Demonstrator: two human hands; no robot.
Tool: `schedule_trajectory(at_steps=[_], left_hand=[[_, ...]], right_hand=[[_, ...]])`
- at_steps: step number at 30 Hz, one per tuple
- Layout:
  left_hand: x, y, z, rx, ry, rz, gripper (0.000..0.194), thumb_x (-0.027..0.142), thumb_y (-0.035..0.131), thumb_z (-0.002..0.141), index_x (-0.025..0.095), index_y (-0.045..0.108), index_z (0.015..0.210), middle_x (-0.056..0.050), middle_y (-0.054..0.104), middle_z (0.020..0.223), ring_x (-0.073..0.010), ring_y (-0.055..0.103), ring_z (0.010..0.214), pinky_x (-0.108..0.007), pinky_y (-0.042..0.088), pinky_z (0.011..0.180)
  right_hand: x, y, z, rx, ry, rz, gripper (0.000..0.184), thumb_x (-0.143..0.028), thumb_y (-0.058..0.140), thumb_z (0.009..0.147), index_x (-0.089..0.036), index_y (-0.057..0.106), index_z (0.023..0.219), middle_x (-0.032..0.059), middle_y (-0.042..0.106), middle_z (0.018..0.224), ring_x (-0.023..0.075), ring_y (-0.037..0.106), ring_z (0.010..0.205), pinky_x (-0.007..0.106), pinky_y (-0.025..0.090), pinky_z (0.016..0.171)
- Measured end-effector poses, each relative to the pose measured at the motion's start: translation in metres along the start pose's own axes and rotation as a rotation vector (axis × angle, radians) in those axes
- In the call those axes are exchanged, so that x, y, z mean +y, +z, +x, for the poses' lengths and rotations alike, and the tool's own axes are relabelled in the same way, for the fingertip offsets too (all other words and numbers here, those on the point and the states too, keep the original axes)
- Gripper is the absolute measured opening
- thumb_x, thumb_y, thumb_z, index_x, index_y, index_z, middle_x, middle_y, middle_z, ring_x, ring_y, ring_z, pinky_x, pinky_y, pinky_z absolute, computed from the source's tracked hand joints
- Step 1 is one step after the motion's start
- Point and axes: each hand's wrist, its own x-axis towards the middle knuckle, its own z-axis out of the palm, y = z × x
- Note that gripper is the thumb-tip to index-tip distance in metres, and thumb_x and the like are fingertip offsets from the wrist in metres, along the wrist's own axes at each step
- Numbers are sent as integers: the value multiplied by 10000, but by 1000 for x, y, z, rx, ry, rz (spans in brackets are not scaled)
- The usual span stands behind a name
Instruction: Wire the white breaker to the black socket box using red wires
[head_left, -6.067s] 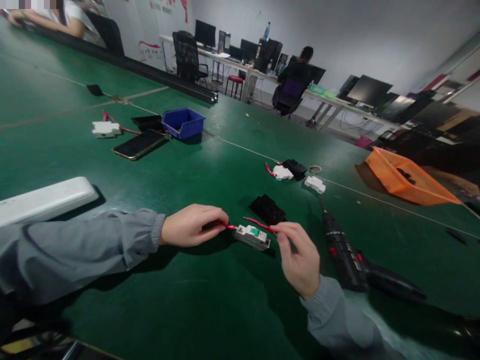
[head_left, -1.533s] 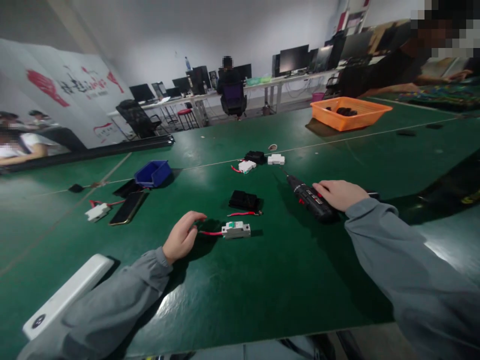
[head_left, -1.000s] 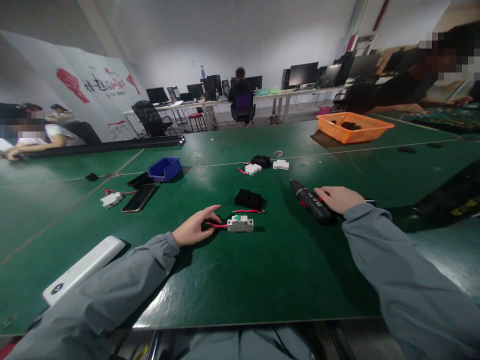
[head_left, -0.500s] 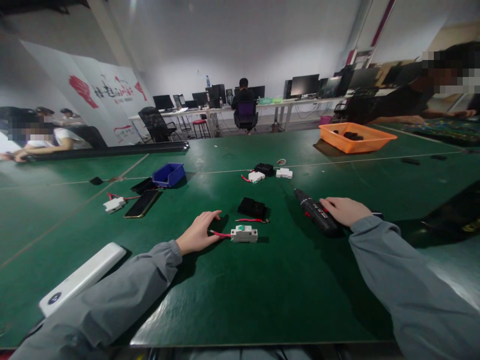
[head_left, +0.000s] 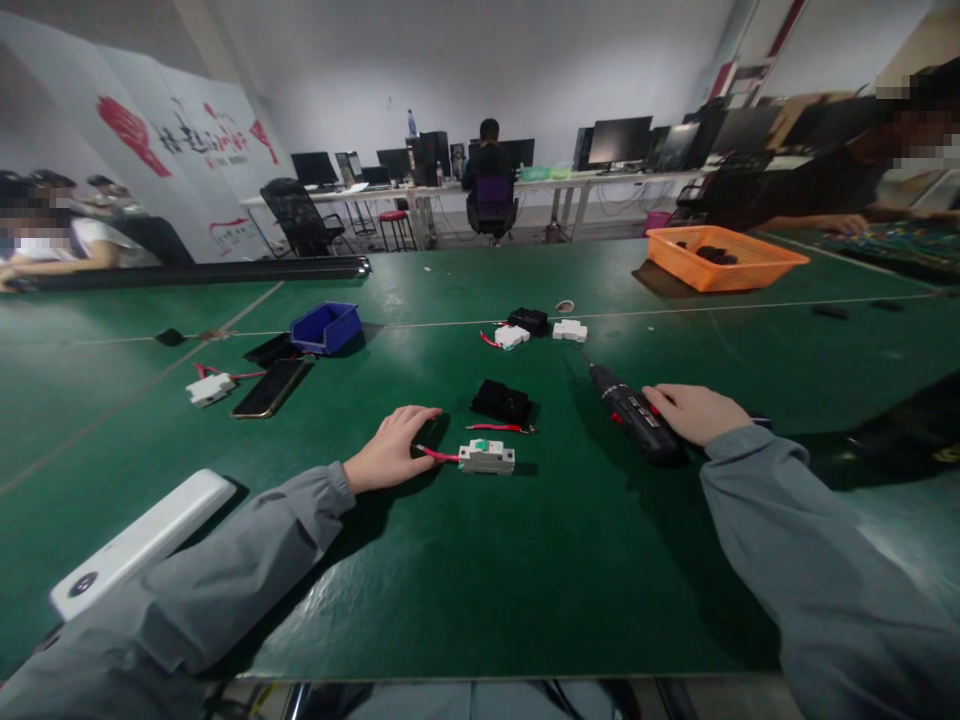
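A white circuit breaker (head_left: 487, 457) with a green switch lies on the green table, a red wire (head_left: 439, 455) coming out of its left end. My left hand (head_left: 394, 447) rests at that wire with its fingers spread, not gripping it. Just behind the breaker lies a loose red wire (head_left: 496, 428) with a metal terminal at its right end, and beyond it a black plastic part (head_left: 502, 401). On the right, my right hand (head_left: 697, 412) is closed over a black electric screwdriver (head_left: 637, 418), which lies on the table with its bit pointing away; part of its handle is hidden.
Farther back lie two more white breakers (head_left: 570, 331) and another black part (head_left: 529, 320). A blue bin (head_left: 325, 328), a phone (head_left: 271, 388) and a long white device (head_left: 142, 540) are on the left. An orange basket (head_left: 720, 275) stands back right, near a co-worker's hand (head_left: 844, 224).
Since the oldest frame, my right hand has let go of the loose red wire and moved right onto the screwdriver. My left hand has released the breaker's wire. Lately only the view shifts slightly.
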Motion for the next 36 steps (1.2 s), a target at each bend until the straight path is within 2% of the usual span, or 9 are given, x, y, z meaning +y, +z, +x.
schedule_trajectory(at_steps=[5, 9, 11, 13, 16, 18, 25, 32, 36], left_hand=[[1, -5, -3, -21, 30, -36, 769, 525, 692, 765, 230, 427, 1424, -120, 486, 1374, -316, 440, 1263, -512, 361, 1080], [-12, -21, -4, -133, 86, -340, 899, 468, 784, 700, 250, 378, 1472, -120, 405, 1477, -304, 375, 1373, -489, 298, 1157], [-24, -27, -3, -203, 53, -619, 794, 436, 774, 727, 253, 452, 1430, -113, 461, 1459, -286, 433, 1350, -448, 346, 1132], [-36, -29, 0, -203, -67, -899, 522, 431, 742, 771, 200, 637, 1227, -120, 616, 1283, -265, 572, 1196, -392, 445, 1027], [-48, -24, 5, -30, -240, -1202, 251, 372, 754, 776, 133, 707, 839, -101, 697, 913, -194, 645, 894, -297, 507, 827], [-51, -20, 7, 44, -296, -1314, 230, 333, 776, 760, 122, 685, 764, -82, 672, 813, -160, 620, 798, -263, 503, 749], [-51, -19, 8, 10, -331, -1347, 277, 362, 808, 728, 122, 670, 744, -58, 648, 770, -124, 574, 730, -230, 477, 685], [-45, -24, 10, -5, -384, -1480, 243, 299, 717, 804, 150, 562, 692, -21, 565, 714, -137, 562, 722, -259, 479, 678], [-43, -23, 10, -11, -387, -1481, 342, 373, 675, 854, 165, 495, 651, -3, 511, 668, -130, 531, 678, -260, 459, 644]], right_hand=[[2, 2, 1, 21, -6, 11, 586, -558, 246, 972, -212, 700, 1104, 121, 728, 1051, 288, 665, 889, 358, 456, 700], [3, 1, 1, 10, -8, 13, 592, -565, 238, 972, -218, 698, 1110, 119, 727, 1055, 282, 668, 888, 355, 458, 704], [2, 1, 1, -2, -3, 6, 594, -564, 232, 974, -219, 695, 1113, 119, 726, 1062, 285, 669, 903, 356, 460, 704], [2, 0, 1, -8, -7, -1, 596, -560, 226, 977, -216, 691, 1119, 123, 724, 1070, 289, 669, 914, 358, 462, 707], [2, 1, 1, 10, -19, -6, 589, -552, 229, 980, -212, 689, 1122, 124, 726, 1069, 287, 670, 917, 359, 463, 718], [3, 1, 1, 21, -21, -6, 589, -552, 232, 979, -212, 693, 1112, 123, 727, 1061, 285, 670, 911, 356, 462, 716], [5, 3, 4, -7, 2, -9, 605, -561, 228, 977, -205, 672, 1185, 131, 720, 1095, 304, 665, 946, 369, 467, 736], [4, 1, 3, -15, 6, -1, 575, -547, 251, 976, -214, 684, 1155, 122, 721, 1098, 287, 669, 923, 360, 474, 726], [5, 1, 4, -8, -4, 3, 574, -549, 259, 972, -209, 696, 1119, 124, 728, 1072, 290, 672, 901, 363, 480, 727]])
